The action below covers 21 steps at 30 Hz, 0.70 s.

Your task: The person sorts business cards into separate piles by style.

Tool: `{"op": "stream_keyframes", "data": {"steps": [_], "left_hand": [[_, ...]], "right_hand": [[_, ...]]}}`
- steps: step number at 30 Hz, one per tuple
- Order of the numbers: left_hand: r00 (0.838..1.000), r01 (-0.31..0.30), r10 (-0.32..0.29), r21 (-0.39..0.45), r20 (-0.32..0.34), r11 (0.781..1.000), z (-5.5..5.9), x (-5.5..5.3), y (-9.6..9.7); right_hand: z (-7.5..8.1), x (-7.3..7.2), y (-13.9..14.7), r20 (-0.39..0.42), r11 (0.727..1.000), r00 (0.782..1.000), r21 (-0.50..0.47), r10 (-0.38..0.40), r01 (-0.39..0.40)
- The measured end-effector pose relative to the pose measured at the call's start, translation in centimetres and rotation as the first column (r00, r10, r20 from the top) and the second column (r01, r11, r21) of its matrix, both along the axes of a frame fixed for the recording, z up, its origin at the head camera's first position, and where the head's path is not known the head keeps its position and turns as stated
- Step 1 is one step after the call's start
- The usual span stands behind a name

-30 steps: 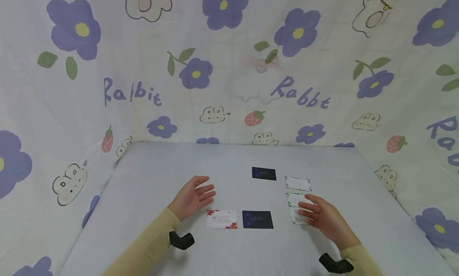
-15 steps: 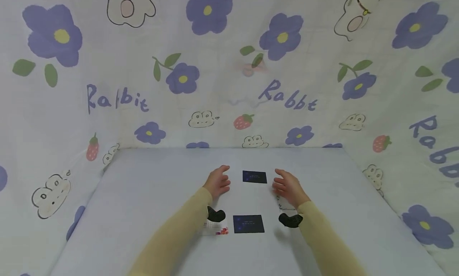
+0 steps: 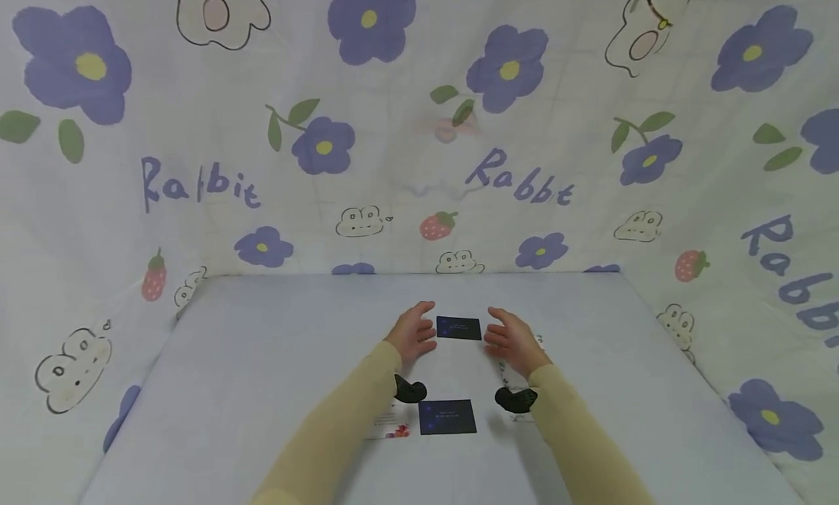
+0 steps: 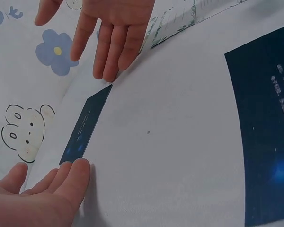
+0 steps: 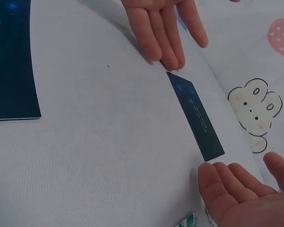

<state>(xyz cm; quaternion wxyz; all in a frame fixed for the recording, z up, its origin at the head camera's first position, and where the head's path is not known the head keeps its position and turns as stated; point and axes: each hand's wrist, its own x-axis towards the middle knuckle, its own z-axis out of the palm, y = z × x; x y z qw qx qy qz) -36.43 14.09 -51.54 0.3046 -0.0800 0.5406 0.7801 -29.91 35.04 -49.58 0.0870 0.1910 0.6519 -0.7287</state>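
Observation:
A dark blue business card (image 3: 459,328) lies flat on the white table, toward the back. My left hand (image 3: 413,335) is at its left end, fingers extended and palm facing inward. At the opposite end is my right hand (image 3: 515,342), held the same way with its fingertips close to the card's short edge. In the left wrist view, the left fingertips (image 4: 78,165) overlap the near end of that card. Neither hand grips anything. Closer to the body lies a second dark blue business card (image 3: 448,417).
A white business card with red flowers (image 3: 398,431) sits left of the nearer dark card, partly hidden by the left forearm. White leaf-bordered cards (image 3: 513,377) are mostly covered by the right hand and wrist. A patterned cloth wall (image 3: 393,184) stands behind the table.
Both hands have moved inward and forward, from above the nearer cards to either side of the far dark card. The head view has shifted slightly. The cards stay in place.

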Motion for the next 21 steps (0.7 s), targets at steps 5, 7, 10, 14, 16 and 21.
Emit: {"op": "stream_keyframes", "data": {"steps": [5,7,10,14,16,21], "left_hand": [[1.0,-0.005,0.005,0.007,0.012,1.0,0.16,0.43,0.51],[1.0,-0.013,0.013,0.013,0.019,1.0,0.28,0.53,0.49],[0.999,-0.026,0.026,0.023,0.029,0.999,0.32,0.45,0.38],[0.999,-0.039,0.039,0.021,0.03,0.999,0.27,0.23,0.34],[0.999,-0.043,0.042,0.02,0.028,0.999,0.24,0.16,0.38],[0.999,-0.027,0.026,0.031,0.029,0.999,0.46,0.39,0.4]], "right_hand": [[-0.1,0.19,-0.42,-0.005,1.0,1.0,-0.022,-0.007,0.006],[-0.11,0.18,-0.51,-0.001,1.0,1.0,-0.024,-0.014,0.014],[-0.13,0.05,-0.53,-0.001,1.0,1.0,-0.025,-0.015,0.015],[-0.24,-0.15,-0.38,-0.004,0.999,1.0,-0.033,-0.019,0.019],[-0.29,-0.1,-0.25,-0.008,0.999,1.0,-0.038,-0.015,0.015],[-0.18,0.48,0.08,-0.011,0.997,1.0,-0.07,-0.025,0.024]]}}
